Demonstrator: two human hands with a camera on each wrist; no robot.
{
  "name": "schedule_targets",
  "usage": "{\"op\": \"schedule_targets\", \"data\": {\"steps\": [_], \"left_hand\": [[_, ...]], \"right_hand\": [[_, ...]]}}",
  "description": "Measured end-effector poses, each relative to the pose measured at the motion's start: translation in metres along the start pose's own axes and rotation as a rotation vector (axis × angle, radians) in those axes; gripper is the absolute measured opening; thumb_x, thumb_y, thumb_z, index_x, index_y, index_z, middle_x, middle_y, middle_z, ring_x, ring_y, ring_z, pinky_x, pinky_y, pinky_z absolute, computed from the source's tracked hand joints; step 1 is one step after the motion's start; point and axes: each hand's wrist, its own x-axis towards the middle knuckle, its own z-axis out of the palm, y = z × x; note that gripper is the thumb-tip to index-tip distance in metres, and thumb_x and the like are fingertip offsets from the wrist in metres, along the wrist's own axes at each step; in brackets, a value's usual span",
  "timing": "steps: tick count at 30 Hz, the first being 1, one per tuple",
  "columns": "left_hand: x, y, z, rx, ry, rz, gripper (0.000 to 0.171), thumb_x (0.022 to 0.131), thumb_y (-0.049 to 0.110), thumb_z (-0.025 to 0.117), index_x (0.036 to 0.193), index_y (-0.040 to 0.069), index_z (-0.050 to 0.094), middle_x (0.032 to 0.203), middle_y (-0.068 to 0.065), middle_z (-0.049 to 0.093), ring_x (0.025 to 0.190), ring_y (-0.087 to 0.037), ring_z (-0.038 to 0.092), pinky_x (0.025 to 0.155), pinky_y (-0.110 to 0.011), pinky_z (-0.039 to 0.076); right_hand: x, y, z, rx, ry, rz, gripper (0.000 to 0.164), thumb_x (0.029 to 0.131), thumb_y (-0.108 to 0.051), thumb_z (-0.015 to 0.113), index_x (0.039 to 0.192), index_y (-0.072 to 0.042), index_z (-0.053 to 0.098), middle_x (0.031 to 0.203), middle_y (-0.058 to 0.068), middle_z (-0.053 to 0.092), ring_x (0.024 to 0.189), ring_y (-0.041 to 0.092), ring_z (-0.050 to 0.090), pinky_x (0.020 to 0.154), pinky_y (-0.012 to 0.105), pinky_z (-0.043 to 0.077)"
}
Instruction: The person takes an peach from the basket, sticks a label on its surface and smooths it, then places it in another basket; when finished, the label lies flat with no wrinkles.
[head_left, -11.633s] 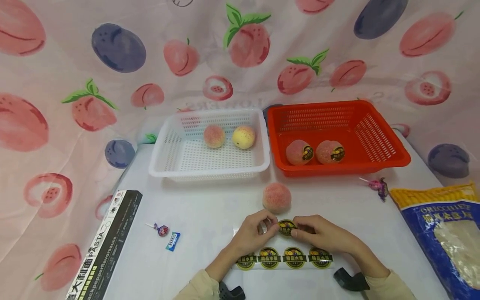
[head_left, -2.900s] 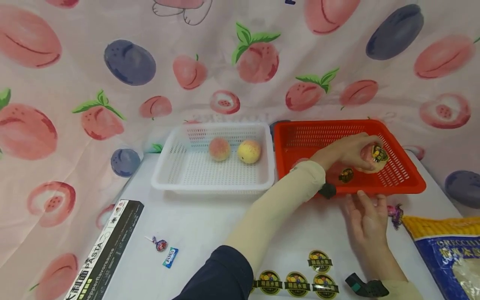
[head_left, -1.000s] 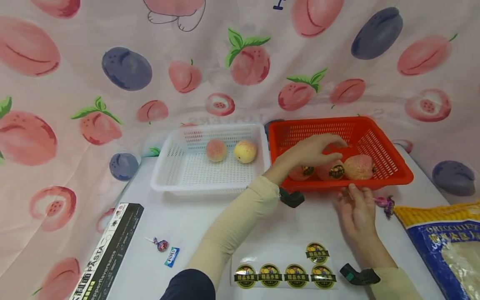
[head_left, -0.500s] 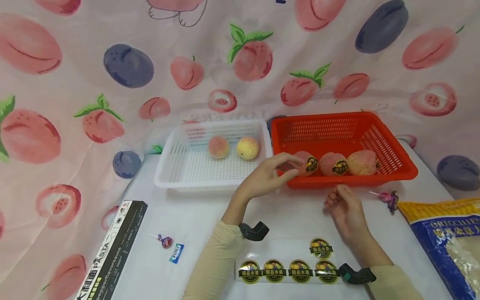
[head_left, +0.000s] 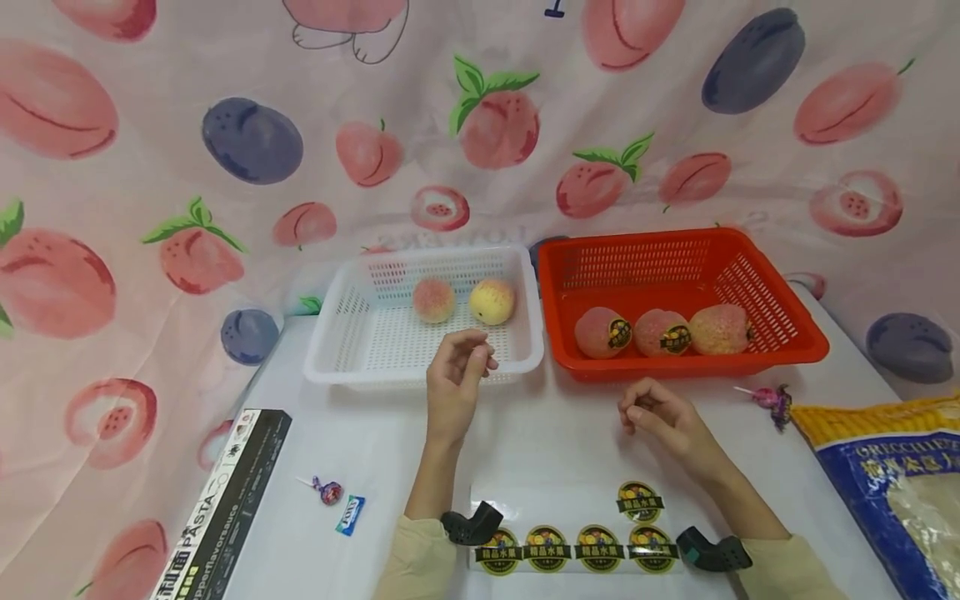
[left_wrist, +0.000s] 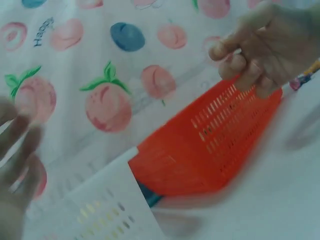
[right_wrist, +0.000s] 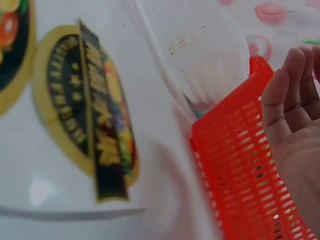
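My left hand [head_left: 454,387] hovers at the front rim of the white basket [head_left: 330,372], fingers loosely bent around nothing. Two peaches lie inside that basket, a pinkish peach [head_left: 433,300] and a yellow peach [head_left: 492,302]. My right hand [head_left: 667,425] is held over the table before the red basket [head_left: 757,364], its fingers loosely curled and holding nothing. Three peaches sit in a row in the red basket: a left peach [head_left: 595,332] and a middle peach [head_left: 654,327] with stickers facing me, and a right peach [head_left: 716,329] with a dark sticker edge at its side.
A sheet of round gold-and-black stickers [head_left: 597,547] lies near me between the wrists. To the left are a long pasta box [head_left: 232,500], a lollipop [head_left: 327,492] and a blue candy [head_left: 350,515]. At right lie another lollipop [head_left: 767,397] and a pasta bag [head_left: 892,483].
The third peach was let go in the red basket. My left hand has drawn back leftward to the white basket's front. My right hand has left the red basket's front rim, moving toward me.
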Motion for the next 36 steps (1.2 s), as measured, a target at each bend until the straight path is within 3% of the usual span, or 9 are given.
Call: {"op": "schedule_targets", "data": {"steps": [6,9,12,17,19,22,26,32,36], "left_hand": [[-0.015,-0.019,-0.009,0.057,0.585,0.052,0.026,0.087,0.008,0.051,0.112,0.004,0.043,0.096,-0.007,0.045,0.082,-0.017,0.048,0.07,-0.022,0.043],[-0.02,-0.023,-0.011,0.007,0.804,-0.043,0.03,0.087,0.008,0.048,0.115,0.008,0.038,0.101,-0.005,0.037,0.089,-0.016,0.042,0.077,-0.027,0.039],[-0.022,-0.025,-0.013,-0.114,0.922,-0.201,0.038,0.086,0.01,0.048,0.119,0.012,0.03,0.103,-0.003,0.03,0.093,-0.017,0.038,0.081,-0.032,0.036],[-0.022,-0.024,-0.016,-0.423,0.877,-0.459,0.047,0.088,0.019,0.048,0.124,0.021,0.017,0.113,-0.002,0.029,0.108,-0.02,0.035,0.092,-0.036,0.035],[-0.02,-0.023,-0.016,-0.538,0.853,-0.508,0.049,0.088,0.02,0.048,0.125,0.023,0.016,0.117,-0.002,0.029,0.113,-0.021,0.033,0.094,-0.038,0.035],[-0.017,-0.02,-0.016,-0.649,0.844,-0.515,0.051,0.087,0.018,0.051,0.124,0.023,0.017,0.117,-0.003,0.031,0.113,-0.022,0.035,0.093,-0.039,0.039],[-0.013,-0.015,-0.014,-0.702,0.832,-0.497,0.053,0.085,0.011,0.052,0.125,0.022,0.019,0.112,-0.004,0.037,0.108,-0.022,0.038,0.091,-0.038,0.042],[-0.012,-0.013,-0.011,-0.682,0.824,-0.482,0.057,0.083,-0.002,0.05,0.125,0.021,0.02,0.116,-0.009,0.038,0.103,-0.023,0.043,0.09,-0.039,0.042],[-0.013,-0.012,-0.012,-0.638,0.814,-0.466,0.057,0.083,-0.003,0.049,0.128,0.019,0.021,0.118,-0.01,0.039,0.109,-0.027,0.044,0.09,-0.039,0.043]], "right_hand": [[0.014,-0.013,-0.002,-0.167,-0.023,-0.031,0.019,0.083,0.013,0.047,0.099,0.003,0.047,0.087,0.009,0.049,0.075,0.018,0.051,0.066,0.023,0.049],[0.029,-0.024,-0.002,-0.246,-0.037,-0.015,0.02,0.082,0.01,0.051,0.1,0.0,0.049,0.089,0.008,0.05,0.079,0.016,0.052,0.07,0.021,0.049],[0.049,-0.035,-0.003,-0.303,-0.069,0.022,0.021,0.083,0.005,0.054,0.102,-0.004,0.049,0.092,0.007,0.052,0.084,0.016,0.052,0.075,0.02,0.048],[0.083,-0.062,-0.002,-0.458,-0.131,0.102,0.017,0.085,-0.009,0.056,0.101,-0.009,0.05,0.096,0.006,0.055,0.09,0.013,0.053,0.079,0.02,0.047],[0.097,-0.073,0.0,-0.522,-0.159,0.123,0.016,0.086,-0.014,0.057,0.1,-0.011,0.05,0.096,0.007,0.056,0.089,0.014,0.053,0.077,0.023,0.049],[0.118,-0.078,0.002,-0.598,-0.205,0.139,0.016,0.085,-0.018,0.057,0.099,-0.014,0.05,0.096,0.002,0.056,0.09,0.013,0.053,0.076,0.029,0.049],[0.147,-0.066,0.0,-0.696,-0.276,0.103,0.02,0.085,-0.021,0.058,0.102,-0.019,0.048,0.098,-0.007,0.053,0.093,0.008,0.05,0.078,0.031,0.049],[0.184,-0.046,0.001,-0.853,-0.398,0.0,0.028,0.083,-0.018,0.06,0.109,-0.015,0.049,0.104,-0.003,0.053,0.095,0.01,0.05,0.082,0.028,0.047],[0.204,-0.041,0.012,-0.965,-0.472,-0.034,0.032,0.081,-0.018,0.063,0.11,-0.017,0.05,0.105,-0.006,0.051,0.097,0.009,0.049,0.085,0.026,0.046]]}}
